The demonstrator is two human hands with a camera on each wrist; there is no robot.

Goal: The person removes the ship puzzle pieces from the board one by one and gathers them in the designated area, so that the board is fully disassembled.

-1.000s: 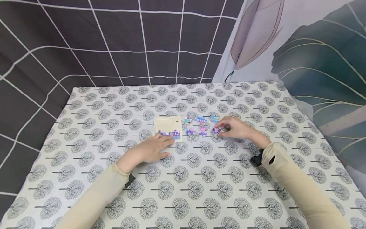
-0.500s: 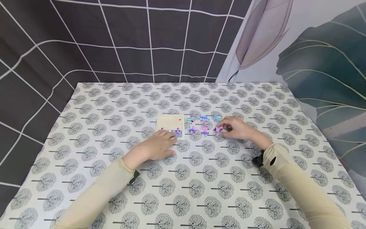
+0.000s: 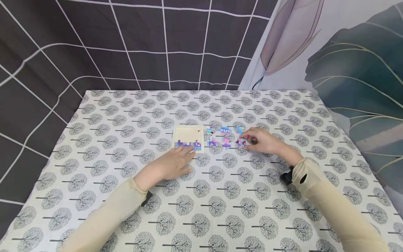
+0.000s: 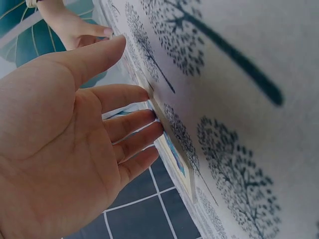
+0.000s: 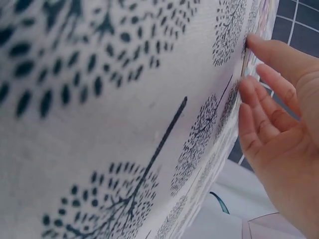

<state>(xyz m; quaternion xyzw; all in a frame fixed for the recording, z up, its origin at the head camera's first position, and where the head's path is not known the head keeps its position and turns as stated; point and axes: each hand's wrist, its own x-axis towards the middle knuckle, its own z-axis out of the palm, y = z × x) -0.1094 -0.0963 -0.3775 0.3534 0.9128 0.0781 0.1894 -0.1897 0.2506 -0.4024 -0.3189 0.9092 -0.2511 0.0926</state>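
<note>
A square, pale wooden puzzle tray (image 3: 187, 133) lies on the table. Along its near side sits a row of purple and blue jigsaw pieces (image 3: 189, 144). My left hand (image 3: 174, 163) rests with its fingertips on the tray's near edge; its fingers are nearly straight in the left wrist view, where the tray (image 4: 192, 185) shows edge-on. To the right, my right hand (image 3: 263, 140) holds a pink and purple jigsaw piece (image 3: 240, 142) between thumb and forefinger, low at the cloth. In the right wrist view the right hand (image 5: 286, 112) mostly hides that piece.
Several loose jigsaw pieces lie in two rows right of the tray, among them a pink one (image 3: 225, 141) and a blue one (image 3: 225, 129). A tree-print cloth (image 3: 217, 206) covers the table. A dark checked curtain (image 3: 141, 45) hangs behind its far edge.
The head view has shifted slightly, so everything appears a little farther right. Both hands stay at the same places, the left at the tray, the right at the jigsaw piece.
</note>
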